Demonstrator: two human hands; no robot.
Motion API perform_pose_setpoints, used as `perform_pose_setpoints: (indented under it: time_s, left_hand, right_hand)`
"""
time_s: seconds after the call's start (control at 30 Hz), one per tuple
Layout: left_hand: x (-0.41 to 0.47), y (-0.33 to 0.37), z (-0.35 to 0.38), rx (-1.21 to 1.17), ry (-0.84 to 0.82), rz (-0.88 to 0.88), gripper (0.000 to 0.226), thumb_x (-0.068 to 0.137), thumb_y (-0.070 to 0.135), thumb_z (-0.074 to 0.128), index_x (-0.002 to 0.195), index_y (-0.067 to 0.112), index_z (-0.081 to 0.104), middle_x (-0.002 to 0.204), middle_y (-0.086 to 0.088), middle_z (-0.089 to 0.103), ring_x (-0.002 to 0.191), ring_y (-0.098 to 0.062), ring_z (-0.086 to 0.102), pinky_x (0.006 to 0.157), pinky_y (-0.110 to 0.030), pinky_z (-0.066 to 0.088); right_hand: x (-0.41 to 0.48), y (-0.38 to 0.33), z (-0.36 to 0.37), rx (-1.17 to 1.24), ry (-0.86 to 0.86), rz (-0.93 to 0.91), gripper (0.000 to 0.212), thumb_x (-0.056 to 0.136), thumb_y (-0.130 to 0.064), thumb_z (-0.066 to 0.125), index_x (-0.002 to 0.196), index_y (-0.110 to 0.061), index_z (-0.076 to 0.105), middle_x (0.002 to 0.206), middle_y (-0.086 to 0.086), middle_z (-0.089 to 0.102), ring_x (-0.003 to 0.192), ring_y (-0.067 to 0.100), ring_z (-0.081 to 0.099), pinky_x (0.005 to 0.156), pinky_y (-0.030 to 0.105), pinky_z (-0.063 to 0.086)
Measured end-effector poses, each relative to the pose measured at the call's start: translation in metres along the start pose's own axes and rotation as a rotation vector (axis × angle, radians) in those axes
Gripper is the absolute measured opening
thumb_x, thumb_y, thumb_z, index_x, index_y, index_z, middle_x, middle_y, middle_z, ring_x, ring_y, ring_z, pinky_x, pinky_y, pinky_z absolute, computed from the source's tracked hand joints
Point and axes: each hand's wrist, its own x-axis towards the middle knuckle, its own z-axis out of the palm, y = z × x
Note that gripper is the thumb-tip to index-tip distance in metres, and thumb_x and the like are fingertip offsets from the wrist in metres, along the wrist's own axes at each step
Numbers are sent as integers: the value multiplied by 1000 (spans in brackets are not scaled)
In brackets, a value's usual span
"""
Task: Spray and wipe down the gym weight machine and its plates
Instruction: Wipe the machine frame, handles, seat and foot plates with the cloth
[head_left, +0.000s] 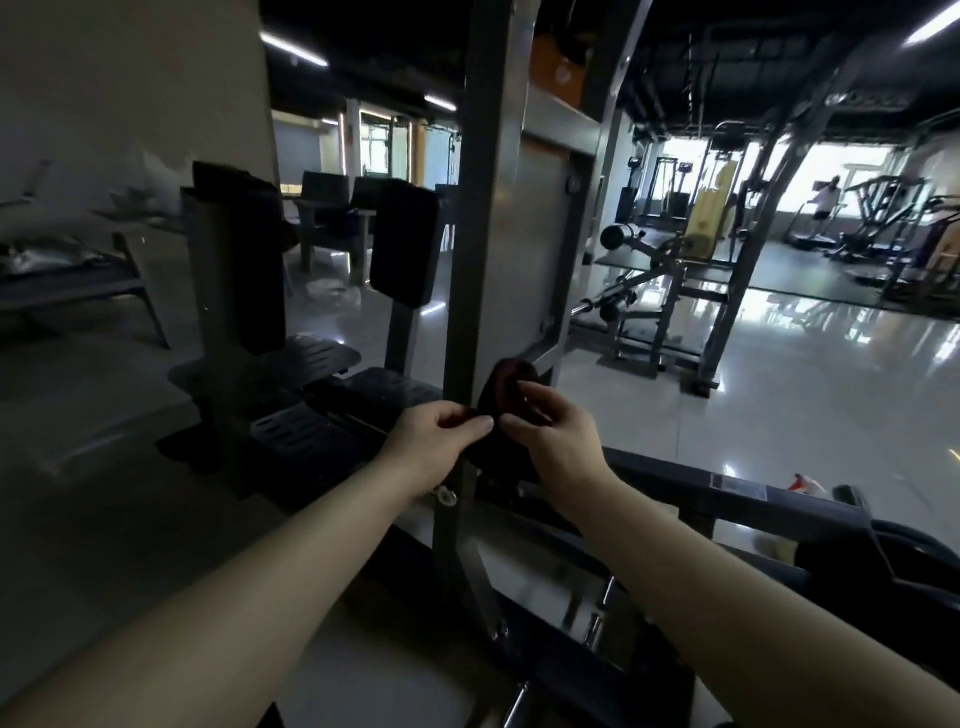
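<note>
A grey steel upright (480, 218) of the weight machine rises in front of me. A dark red cloth (506, 387) is bunched against that post at about waist height. My left hand (434, 441) pinches the cloth's left edge beside the post. My right hand (553, 439) grips the cloth's right side with curled fingers. Black pads (405, 241) and perforated foot plates (306, 358) of the machine stand to the left. No weight plates are plainly visible on it.
A spray bottle's red and white top (805, 484) shows on the right, behind a dark frame bar (727, 501). Other gym machines (670, 291) stand on the glossy floor at the right. A person (826, 200) is far back by the windows. Tables and chairs (332, 208) stand behind.
</note>
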Motion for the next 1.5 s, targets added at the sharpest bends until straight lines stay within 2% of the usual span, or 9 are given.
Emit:
perform_pose_setpoints:
  time_s: [0.2,0.33,0.5,0.83,1.03,1.17,1.27,1.33,1.5]
  left_hand:
    - [-12,2,-14,42,62,27,5,92,23,72,88,24,71,82,6,74,82,-12,72,65,-20,49]
    - [2,-2,-28,56,66,9,4,95,24,67,95,23,63,91,1,68,84,-15,66,65,-25,46]
    - [33,-15,-32,130,-74,0,11,96,37,61,99,27,58,95,-1,69,86,-16,68,74,-37,55]
    - [106,15,-33,-94,15,118,28,88,31,74,109,36,56,106,10,66,87,3,67,58,-16,54]
    - [121,23,-39,-31,28,75,31,83,41,75,108,44,57,106,16,69,97,1,67,79,-27,58]
    - [119,45,-64,52,-43,15,35,80,40,79,108,46,59,107,18,67,100,1,65,80,-24,56]
    - [121,84,-88,110,-140,-75,43,81,35,82,110,50,55,110,21,63,104,0,62,86,-27,56]
    - [121,126,-104,139,-198,-129,48,82,32,83,115,48,53,113,18,60,103,-3,63,87,-31,57]
    - [118,241,-138,150,-238,-220,64,83,23,83,137,31,50,118,13,61,107,-7,62,98,-38,54]
  right_hand:
    - [-6,-2,2,315,19,203,73,80,7,77,145,-14,50,133,13,64,111,35,70,88,52,60]
    - [-3,-4,2,368,-132,371,43,89,9,63,130,-3,63,119,21,72,108,38,71,87,44,59]
    - [25,-4,1,214,-100,319,36,88,9,65,122,-5,67,109,18,76,103,36,73,95,49,58]
    - [105,-24,-20,118,-102,164,19,86,-14,73,95,-12,57,90,13,64,78,27,64,56,30,53]
    - [128,-30,-15,122,-101,220,26,74,-15,80,94,-13,63,99,15,70,91,34,68,75,42,58]
    - [130,-68,-4,35,-90,339,36,85,-11,78,120,-13,70,118,18,72,110,38,70,96,51,56]
    - [125,-123,2,-41,-102,408,34,88,-17,74,120,-9,70,117,20,72,109,40,69,100,59,52]
    - [118,-171,11,-46,-54,437,34,86,-23,76,116,-8,70,112,23,72,104,45,70,93,65,50]
    - [89,-297,39,70,53,568,36,97,-25,63,122,0,64,100,25,72,75,31,73,55,32,57]
